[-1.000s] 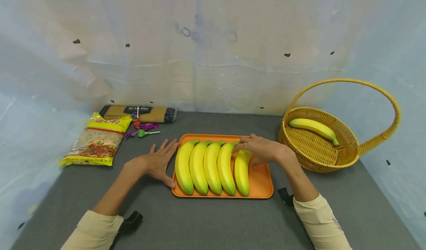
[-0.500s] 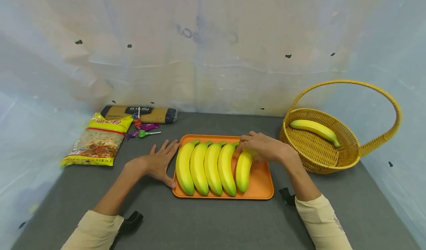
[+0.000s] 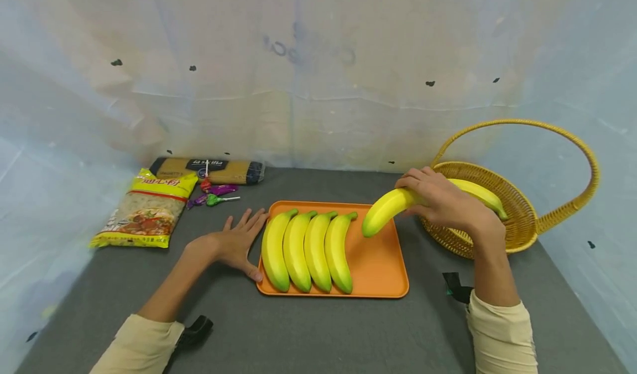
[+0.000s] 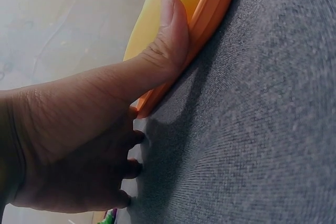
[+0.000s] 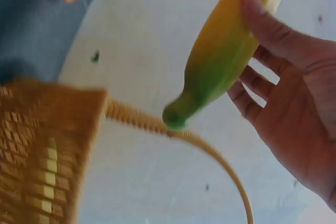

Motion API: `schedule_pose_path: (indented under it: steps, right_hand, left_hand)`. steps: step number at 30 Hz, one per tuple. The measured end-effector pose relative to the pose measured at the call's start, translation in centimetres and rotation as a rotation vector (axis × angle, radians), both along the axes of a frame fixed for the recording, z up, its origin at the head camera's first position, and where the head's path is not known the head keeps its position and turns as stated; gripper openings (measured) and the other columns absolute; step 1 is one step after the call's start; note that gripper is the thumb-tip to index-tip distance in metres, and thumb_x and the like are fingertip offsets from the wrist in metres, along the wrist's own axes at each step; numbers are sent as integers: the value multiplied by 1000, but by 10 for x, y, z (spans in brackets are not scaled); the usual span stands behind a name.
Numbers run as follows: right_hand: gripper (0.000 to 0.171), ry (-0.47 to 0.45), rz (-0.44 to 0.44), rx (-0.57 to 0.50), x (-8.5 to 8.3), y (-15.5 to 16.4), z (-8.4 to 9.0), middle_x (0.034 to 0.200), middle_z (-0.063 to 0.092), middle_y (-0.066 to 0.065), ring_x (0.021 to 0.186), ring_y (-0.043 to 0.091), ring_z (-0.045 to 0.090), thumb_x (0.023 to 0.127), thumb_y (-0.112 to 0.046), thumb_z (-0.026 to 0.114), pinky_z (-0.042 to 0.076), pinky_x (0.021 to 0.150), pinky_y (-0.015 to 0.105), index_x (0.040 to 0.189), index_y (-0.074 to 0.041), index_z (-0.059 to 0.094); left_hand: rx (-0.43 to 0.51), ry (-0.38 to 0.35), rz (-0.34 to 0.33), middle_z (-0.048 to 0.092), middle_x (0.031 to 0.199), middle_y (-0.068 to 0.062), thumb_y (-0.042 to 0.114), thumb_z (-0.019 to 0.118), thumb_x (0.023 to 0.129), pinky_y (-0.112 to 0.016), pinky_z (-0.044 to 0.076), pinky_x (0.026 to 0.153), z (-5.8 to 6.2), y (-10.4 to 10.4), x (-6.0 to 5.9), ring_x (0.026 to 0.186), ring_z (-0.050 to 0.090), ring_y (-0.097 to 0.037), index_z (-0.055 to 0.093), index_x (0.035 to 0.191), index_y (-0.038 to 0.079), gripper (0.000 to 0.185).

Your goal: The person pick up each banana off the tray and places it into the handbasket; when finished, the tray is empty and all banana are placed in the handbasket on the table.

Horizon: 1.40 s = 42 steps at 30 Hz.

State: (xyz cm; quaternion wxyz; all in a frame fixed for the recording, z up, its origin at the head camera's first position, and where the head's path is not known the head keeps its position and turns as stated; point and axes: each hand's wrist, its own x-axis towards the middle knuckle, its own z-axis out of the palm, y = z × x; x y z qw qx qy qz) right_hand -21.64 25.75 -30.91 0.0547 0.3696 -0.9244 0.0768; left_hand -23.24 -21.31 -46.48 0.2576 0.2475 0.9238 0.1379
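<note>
My right hand (image 3: 448,203) holds a banana (image 3: 389,211) in the air between the orange tray (image 3: 378,269) and the wicker basket (image 3: 455,244). In the right wrist view the thumb lies along one side of this banana (image 5: 226,51) and the fingers sit behind it, with its green stem end pointing toward the basket. Several bananas (image 3: 316,252) lie side by side on the tray's left part. With fingers spread, my left hand (image 3: 238,245) rests at the tray's left edge; its thumb touches the rim (image 4: 205,19). Another banana (image 3: 475,193) lies inside the basket, partly behind my right hand.
A tall handle (image 3: 517,121) arches over the basket. At the back left are a yellow food bag (image 3: 144,211), a pack of spaghetti (image 3: 229,170), a green lollipop (image 3: 213,200), a red lollipop (image 3: 205,185) and purple-wrapped candy (image 3: 223,190). A plastic sheet (image 3: 318,86) hangs behind the table.
My right hand has lifted the rightmost banana off the tray and carried it up and right toward the basket. My left hand stays at the tray's left edge.
</note>
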Motion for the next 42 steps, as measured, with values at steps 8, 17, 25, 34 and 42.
schedule_pose_path:
  steps: [8, 17, 25, 34, 42]
  right_hand:
    - [48, 56, -188, -92, 6, 49, 15, 123, 70, 16, 111, 38, 60, 86, -1, 83, 47, 96, 55, 130, -1, 64]
    - [46, 8, -456, 5, 1, 102, 11, 138, 56, 37, 121, 56, 49, 100, -1, 65, 41, 100, 68, 142, 10, 52]
    - [50, -38, -532, 165, -20, 130, -15, 126, 56, 39, 110, 59, 53, 101, -14, 67, 46, 90, 69, 141, 13, 53]
    - [51, -283, -627, 120, -38, 148, -62, 136, 48, 43, 124, 64, 46, 105, -15, 62, 40, 103, 74, 142, 16, 45]
    - [45, -302, -676, 86, -46, 152, -80, 130, 47, 42, 120, 64, 46, 104, -15, 59, 43, 94, 73, 136, 14, 45]
  left_hand:
    - [-8, -13, 10, -22, 176, -9, 88, 80, 59, -73, -13, 124, 3, 0, 2, 162, -22, -39, -11, 169, 13, 161]
    - [-18, -11, 11, -22, 176, -9, 88, 80, 58, -72, -13, 124, 0, -1, 1, 162, -23, -38, -11, 169, 15, 161]
    - [37, -25, 12, -21, 176, -11, 88, 78, 60, -76, -13, 122, 13, 2, 9, 162, -20, -43, -11, 168, 13, 160]
    - [18, -33, 12, -22, 176, -9, 89, 78, 59, -74, -14, 123, 14, 3, 8, 162, -23, -40, -12, 168, 14, 160]
    - [5, -40, 22, -22, 176, -9, 88, 78, 60, -73, -14, 124, 14, 4, 9, 162, -23, -39, -11, 168, 13, 159]
